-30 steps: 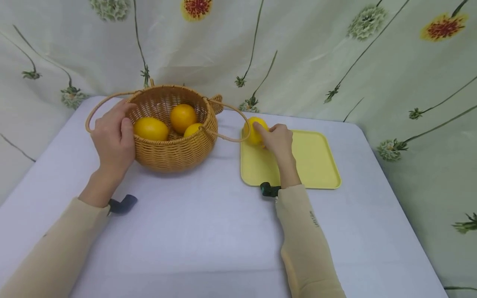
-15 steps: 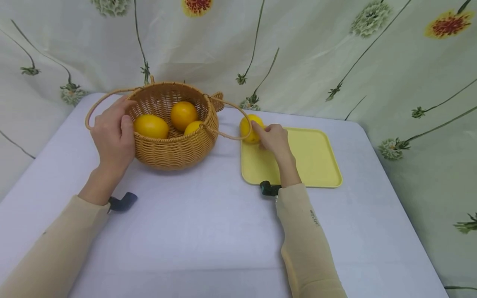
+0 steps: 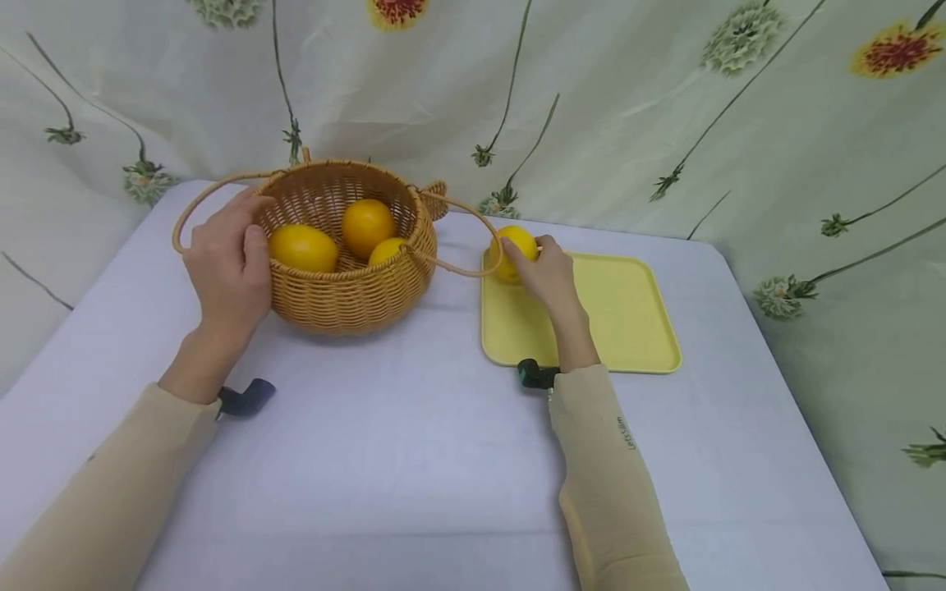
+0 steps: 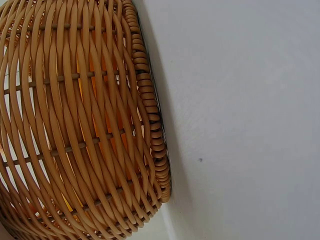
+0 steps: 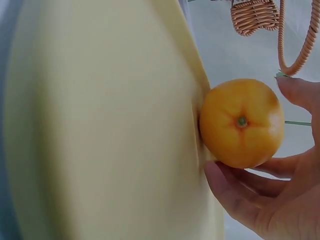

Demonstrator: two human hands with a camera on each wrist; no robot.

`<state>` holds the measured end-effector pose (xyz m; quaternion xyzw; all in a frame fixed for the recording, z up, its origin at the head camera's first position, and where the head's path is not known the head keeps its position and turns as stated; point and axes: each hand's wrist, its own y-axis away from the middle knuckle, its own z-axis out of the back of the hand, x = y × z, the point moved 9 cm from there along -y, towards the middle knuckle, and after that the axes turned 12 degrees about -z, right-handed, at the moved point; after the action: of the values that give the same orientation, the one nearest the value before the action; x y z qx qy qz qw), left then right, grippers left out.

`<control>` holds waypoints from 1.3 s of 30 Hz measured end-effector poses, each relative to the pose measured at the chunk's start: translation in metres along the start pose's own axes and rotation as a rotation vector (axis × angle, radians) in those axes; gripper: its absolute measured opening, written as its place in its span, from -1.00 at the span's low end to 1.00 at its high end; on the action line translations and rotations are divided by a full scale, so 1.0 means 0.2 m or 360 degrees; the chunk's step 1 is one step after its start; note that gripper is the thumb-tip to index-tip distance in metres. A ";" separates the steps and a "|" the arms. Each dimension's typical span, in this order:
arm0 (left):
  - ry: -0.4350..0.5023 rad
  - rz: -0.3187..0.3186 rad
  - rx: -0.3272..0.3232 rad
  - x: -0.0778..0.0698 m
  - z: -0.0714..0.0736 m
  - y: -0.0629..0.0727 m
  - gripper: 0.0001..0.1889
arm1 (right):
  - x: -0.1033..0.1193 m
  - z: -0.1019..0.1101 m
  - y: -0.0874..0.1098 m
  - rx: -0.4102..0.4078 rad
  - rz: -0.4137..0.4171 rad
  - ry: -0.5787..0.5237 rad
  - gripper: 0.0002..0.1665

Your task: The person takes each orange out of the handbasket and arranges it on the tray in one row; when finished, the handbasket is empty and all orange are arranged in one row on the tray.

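A round wicker basket [image 3: 347, 300] with two loop handles stands at the back left. My left hand [image 3: 225, 271] grips its left rim. In the left wrist view, the woven wall fills the left half. Inside lie a yellow oval fruit [image 3: 303, 249], an orange [image 3: 368, 228] and a partly hidden yellow fruit [image 3: 386, 251]. Another orange [image 5: 241, 125], yellower in the head view, sits at the back left corner of the yellow tray [image 3: 628, 320]. My right hand [image 3: 550, 275] is around it: fingertips touch its side, while the thumb stands slightly off it in the right wrist view.
The basket's right handle [image 3: 473, 273] reaches over the tray's left edge, close to the orange. A white cloth covers the table [image 3: 369, 460]. A flower-printed curtain [image 3: 591, 123] hangs right behind the table. A dark wrist camera [image 3: 247, 398] sticks out from the left wrist.
The orange on the tray shifted a little left, then back right toward my right palm. My left hand and the basket have stayed in place; the head view moved slightly.
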<state>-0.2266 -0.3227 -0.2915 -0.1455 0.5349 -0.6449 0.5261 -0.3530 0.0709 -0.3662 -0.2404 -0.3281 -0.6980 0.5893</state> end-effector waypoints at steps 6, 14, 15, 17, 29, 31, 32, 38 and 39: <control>-0.0012 -0.0005 0.0008 0.00 0.00 0.00 -0.48 | 0.01 0.03 0.00 -0.0152 0.0060 -0.0011 -0.13; -0.0012 -0.0001 0.0011 -0.01 0.00 0.00 -0.48 | 0.01 0.02 0.00 -0.0160 0.0039 -0.0065 -0.19; -0.0014 -0.0001 0.0008 -0.01 0.00 -0.01 -0.48 | 0.01 0.02 -0.01 -0.0151 0.0041 -0.0070 -0.20; -0.0015 0.0000 0.0006 -0.01 0.00 -0.01 -0.47 | 0.00 0.01 -0.01 -0.0129 0.0042 -0.0075 -0.20; -0.0018 0.0006 0.0013 -0.01 0.00 0.00 -0.47 | 0.01 -0.04 -0.01 0.0100 0.0058 -0.0063 -0.06; -0.0016 0.0005 0.0012 -0.01 0.00 0.00 -0.47 | 0.01 -0.04 -0.01 0.0140 0.0056 -0.0040 -0.04; -0.0015 0.0004 0.0012 -0.01 0.00 0.00 -0.47 | 0.00 -0.04 -0.01 0.0153 0.0052 -0.0020 -0.02; -0.0015 0.0005 0.0015 0.00 0.00 0.00 -0.47 | -0.01 -0.01 -0.02 0.0175 0.0038 -0.0004 0.06; -0.0015 0.0006 0.0015 0.00 0.00 0.00 -0.47 | -0.01 0.00 -0.02 0.0169 0.0044 -0.0007 0.07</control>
<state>-0.2279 -0.3228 -0.2918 -0.1450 0.5296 -0.6458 0.5305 -0.3563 0.0727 -0.3689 -0.2148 -0.3628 -0.6709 0.6100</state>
